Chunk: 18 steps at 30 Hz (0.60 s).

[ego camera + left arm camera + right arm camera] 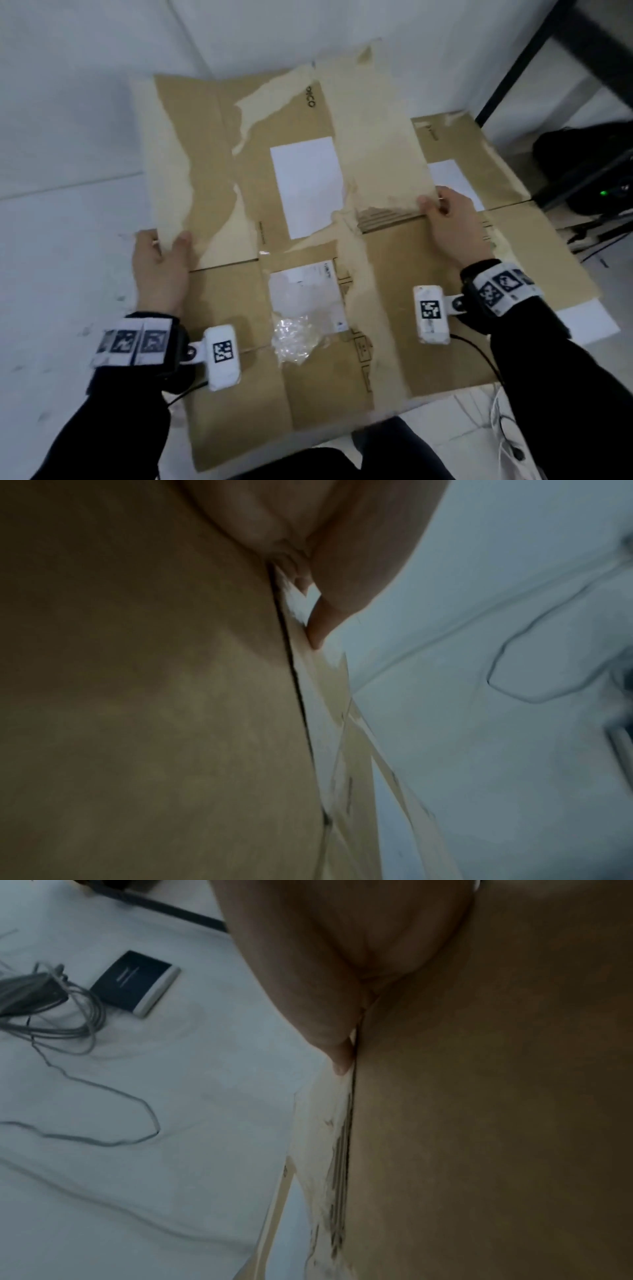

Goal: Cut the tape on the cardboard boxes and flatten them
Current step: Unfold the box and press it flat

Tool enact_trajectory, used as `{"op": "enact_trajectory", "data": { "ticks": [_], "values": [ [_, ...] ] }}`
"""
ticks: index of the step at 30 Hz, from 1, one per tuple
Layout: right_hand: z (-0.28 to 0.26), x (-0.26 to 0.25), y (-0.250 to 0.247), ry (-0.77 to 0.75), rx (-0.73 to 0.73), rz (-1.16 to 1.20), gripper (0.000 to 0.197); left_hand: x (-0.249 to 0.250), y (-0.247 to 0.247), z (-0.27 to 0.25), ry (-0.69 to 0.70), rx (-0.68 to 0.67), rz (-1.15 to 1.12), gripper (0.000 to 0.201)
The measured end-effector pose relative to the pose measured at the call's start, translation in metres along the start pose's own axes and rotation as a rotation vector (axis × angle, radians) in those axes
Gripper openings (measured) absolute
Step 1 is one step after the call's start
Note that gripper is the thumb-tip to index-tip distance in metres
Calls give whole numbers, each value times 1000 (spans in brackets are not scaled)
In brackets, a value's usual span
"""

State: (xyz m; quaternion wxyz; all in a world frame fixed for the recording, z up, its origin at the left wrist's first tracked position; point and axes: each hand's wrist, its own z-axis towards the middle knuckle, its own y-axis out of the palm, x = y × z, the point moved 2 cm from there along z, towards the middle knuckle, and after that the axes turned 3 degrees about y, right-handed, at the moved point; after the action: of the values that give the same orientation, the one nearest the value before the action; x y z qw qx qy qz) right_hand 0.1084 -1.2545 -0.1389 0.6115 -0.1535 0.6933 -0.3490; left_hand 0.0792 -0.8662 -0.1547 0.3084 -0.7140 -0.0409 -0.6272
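Note:
A flattened brown cardboard box (pixel 308 383) lies spread out in front of me, with torn pale patches, white labels and a crumpled wad of clear tape (pixel 296 337) on it. My left hand (pixel 168 245) pinches the near edge of the far left flap (pixel 178 154), thumb on top. My right hand (pixel 433 205) pinches the near edge of the far right flap (pixel 376 144) the same way. In the wrist views, the left hand (pixel 318 615) and the right hand (pixel 339 1053) each curl round a flap edge beside brown cardboard (pixel 137 696) (pixel 496 1096). No cutting tool is in view.
A second flat cardboard (pixel 507 192) lies under the box on the right, over a white sheet (pixel 589 322). A black bag (pixel 589 171) and a black frame leg (pixel 534 58) stand at the far right. Cables (pixel 68 1020) and a dark flat device (pixel 135 982) lie on the white floor.

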Motion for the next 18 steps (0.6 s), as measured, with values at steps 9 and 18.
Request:
{"op": "enact_trajectory", "data": {
  "ticks": [9, 18],
  "values": [
    [115, 142, -142, 239, 130, -179, 39, 52, 253, -52, -196, -175, 4, 25],
    [107, 214, -99, 245, -308, -487, 51, 33, 336, -59, -279, -180, 378, 42]
  ]
}}
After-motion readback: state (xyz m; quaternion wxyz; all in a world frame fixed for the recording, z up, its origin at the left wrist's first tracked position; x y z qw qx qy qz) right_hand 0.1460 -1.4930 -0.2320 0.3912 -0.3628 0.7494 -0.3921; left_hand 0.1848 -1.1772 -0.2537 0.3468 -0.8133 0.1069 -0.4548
